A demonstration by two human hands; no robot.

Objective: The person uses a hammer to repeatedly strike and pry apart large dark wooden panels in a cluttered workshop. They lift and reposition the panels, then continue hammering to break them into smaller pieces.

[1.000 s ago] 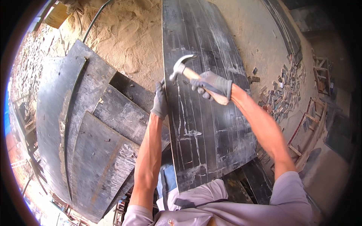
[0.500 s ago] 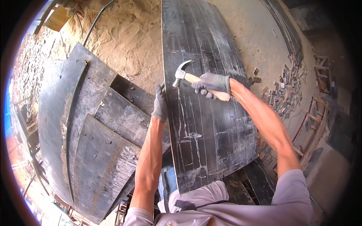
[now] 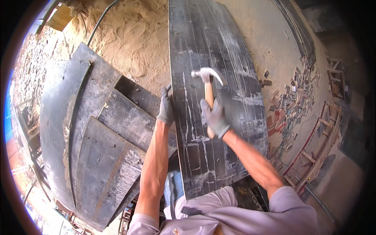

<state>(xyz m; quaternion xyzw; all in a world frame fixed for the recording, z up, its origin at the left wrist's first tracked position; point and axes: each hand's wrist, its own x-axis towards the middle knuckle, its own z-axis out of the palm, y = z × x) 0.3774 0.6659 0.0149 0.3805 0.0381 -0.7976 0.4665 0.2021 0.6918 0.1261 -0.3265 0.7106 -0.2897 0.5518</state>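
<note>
A long dark board (image 3: 219, 156) with whitish streaks runs away from my body, its near end by my lap. My left hand (image 3: 166, 107), in a grey glove, grips its left edge; some of the fingers are hidden there. In my gloved right hand (image 3: 215, 115) is a claw hammer (image 3: 209, 92) with a pale wooden handle, held above the board's middle. The steel head points away from me, with its striking face to the left and its curved claw to the right. Slight motion blur softens the right hand.
Several dark sheets (image 3: 105, 164) lie overlapped at the left. Behind them is sandy ground (image 3: 133, 43) with a dark hose (image 3: 100, 23). A heap of small broken pieces (image 3: 288, 102) and a wooden frame (image 3: 313, 150) are at the right.
My right hand has moved down and slightly left, turning the hammer upright so its head lies farther right and its claw points right. The left hand stays at the board's edge.
</note>
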